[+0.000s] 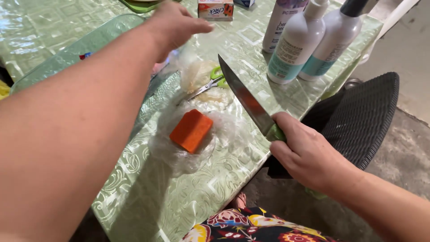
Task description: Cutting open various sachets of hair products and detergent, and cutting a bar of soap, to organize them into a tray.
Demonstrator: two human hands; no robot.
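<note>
My right hand [309, 152] grips the green handle of a kitchen knife [248, 101] whose blade points up and away over the table. An orange rectangular block [191, 130] lies on a clear plastic bag [215, 130] just left of the blade. My left hand [174, 24] reaches out over the table's far part, fingers loosely together, holding nothing, above crumpled clear plastic. Green-handled scissors [210, 84] lie on the plastic beyond the block.
The table wears a shiny green patterned cloth [148, 197]. Three plastic bottles [298, 42] stand at the far right corner. A small box [216, 9] lies at the far edge. A green glass tray [67, 56] sits left. A black woven chair [365, 118] stands right.
</note>
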